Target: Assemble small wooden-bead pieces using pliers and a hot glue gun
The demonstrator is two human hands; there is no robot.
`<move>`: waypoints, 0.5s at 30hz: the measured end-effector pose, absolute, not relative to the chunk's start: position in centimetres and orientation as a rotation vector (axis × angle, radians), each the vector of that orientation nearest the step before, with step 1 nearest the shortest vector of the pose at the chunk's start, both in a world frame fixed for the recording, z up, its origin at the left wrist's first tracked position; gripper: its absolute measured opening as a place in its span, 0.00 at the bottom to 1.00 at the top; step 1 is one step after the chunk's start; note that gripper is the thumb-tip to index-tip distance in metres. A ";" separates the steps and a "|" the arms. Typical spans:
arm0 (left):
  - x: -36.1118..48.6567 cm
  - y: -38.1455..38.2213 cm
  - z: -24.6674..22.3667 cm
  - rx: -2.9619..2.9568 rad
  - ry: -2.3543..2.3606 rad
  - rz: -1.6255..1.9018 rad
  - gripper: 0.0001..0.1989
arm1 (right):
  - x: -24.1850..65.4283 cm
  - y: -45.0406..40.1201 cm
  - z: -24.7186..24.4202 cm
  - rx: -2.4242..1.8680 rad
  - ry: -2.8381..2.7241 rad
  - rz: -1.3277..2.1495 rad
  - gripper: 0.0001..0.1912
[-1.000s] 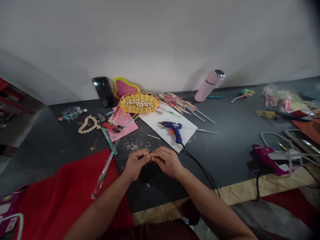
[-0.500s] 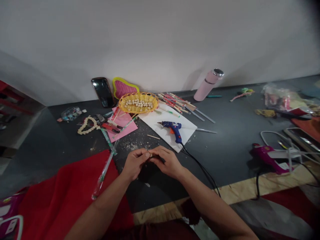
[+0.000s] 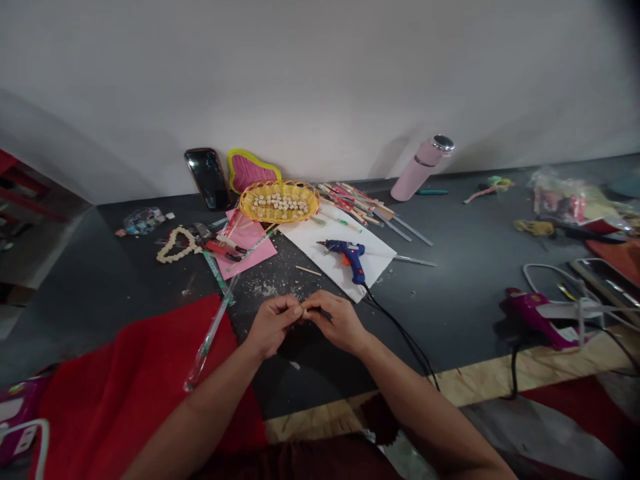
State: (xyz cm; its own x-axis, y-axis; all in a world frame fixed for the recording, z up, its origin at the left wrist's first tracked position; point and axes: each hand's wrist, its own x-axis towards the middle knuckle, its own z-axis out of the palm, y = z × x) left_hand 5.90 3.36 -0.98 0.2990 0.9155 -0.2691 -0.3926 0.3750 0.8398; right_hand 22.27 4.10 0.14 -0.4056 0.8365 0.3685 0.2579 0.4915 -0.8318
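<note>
My left hand (image 3: 274,325) and my right hand (image 3: 337,321) meet fingertip to fingertip over the dark table's front part. Both are closed in a pinch on a tiny pale piece (image 3: 303,312) that the fingers mostly cover. Beyond them a blue glue gun (image 3: 353,257) lies on a white sheet (image 3: 320,247). A yellow basket (image 3: 280,215) holds several small pale pieces. To the left, a pale heart-like outline of small pieces (image 3: 164,253) lies beside red-handled pliers (image 3: 223,249) and a pink sheet (image 3: 260,252).
A phone (image 3: 209,179) and a yellow-edged pink shape (image 3: 253,171) lean on the wall. Red-and-white sticks (image 3: 350,202) lie near a pink bottle (image 3: 417,173). Red cloth (image 3: 135,373) covers the left front. A black cord (image 3: 400,330) runs to the front edge.
Both hands remain together; the fingertips have shifted slightly and show more of the small pale piece. The view has moved a little.
</note>
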 end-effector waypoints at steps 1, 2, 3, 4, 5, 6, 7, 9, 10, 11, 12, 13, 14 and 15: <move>5.9 3.3 -0.9 0.718 0.842 0.979 0.10 | 22.2 4.1 0.2 -0.903 -1.915 0.891 0.06; 6.0 3.3 -0.9 0.698 0.835 0.975 0.10 | 22.2 4.0 0.3 -0.900 -1.909 0.887 0.06; 6.0 3.3 -0.9 0.683 0.835 0.971 0.10 | 22.1 4.0 0.3 -0.902 -1.897 0.885 0.05; 6.0 3.3 -0.8 0.670 0.837 0.969 0.10 | 22.1 4.0 0.3 -0.910 -1.884 0.887 0.05; 6.0 3.4 -0.8 0.657 0.840 0.967 0.10 | 22.1 3.9 0.3 -0.923 -1.869 0.893 0.05; 6.1 3.4 -0.8 0.644 0.840 0.966 0.09 | 22.1 3.9 0.2 -0.938 -1.856 0.903 0.06; 6.1 3.4 -0.8 0.632 0.836 0.963 0.09 | 22.1 3.9 0.2 -0.948 -1.849 0.915 0.07; 6.2 3.3 -0.8 0.616 0.816 0.956 0.09 | 22.1 3.9 0.1 -0.937 -1.847 0.928 0.09; 6.2 3.3 -0.8 0.614 0.808 0.953 0.09 | 22.2 3.9 0.1 -0.917 -1.851 0.925 0.09; 6.3 3.2 -0.7 0.616 0.807 0.950 0.10 | 22.2 3.9 0.1 -0.892 -1.856 0.916 0.09; 6.3 3.2 -0.7 0.621 0.814 0.950 0.10 | 22.3 3.9 0.1 -0.867 -1.861 0.903 0.08; 6.3 3.2 -0.6 0.628 0.829 0.952 0.10 | 22.3 3.9 0.1 -0.849 -1.864 0.888 0.08; 6.3 3.2 -0.6 0.636 0.849 0.958 0.10 | 22.4 3.9 0.1 -0.842 -1.868 0.871 0.08; 6.3 3.2 -0.6 0.649 0.872 0.969 0.09 | 22.4 4.0 0.1 -0.848 -1.878 0.853 0.09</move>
State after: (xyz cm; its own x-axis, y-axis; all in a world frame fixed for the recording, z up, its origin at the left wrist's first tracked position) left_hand 6.28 3.17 -0.56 0.2903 0.8974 -0.3323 -0.4242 0.4320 0.7959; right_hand 22.41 3.96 0.11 -0.3795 0.8186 0.4312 0.2136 0.5310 -0.8200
